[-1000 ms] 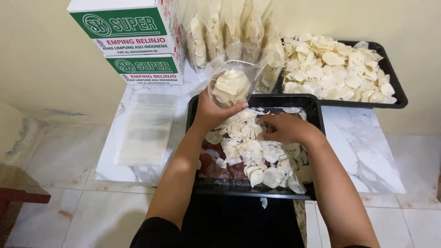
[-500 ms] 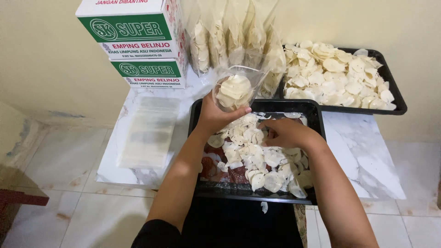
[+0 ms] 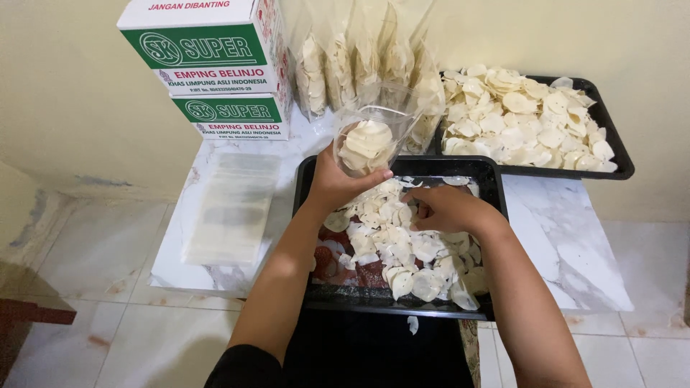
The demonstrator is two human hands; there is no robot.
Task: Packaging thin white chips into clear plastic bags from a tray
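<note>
Two green-and-white cardboard boxes [image 3: 215, 68] stand stacked at the far left corner of the marble-patterned tabletop [image 3: 560, 237], against the cream wall. A flat stack of empty clear bags [image 3: 233, 208] lies just in front of the boxes. Filled clear bags of pale chips [image 3: 338, 61] lean upright just right of the boxes. Further right sits a second black tray [image 3: 614, 144], heaped with pale chips.
</note>
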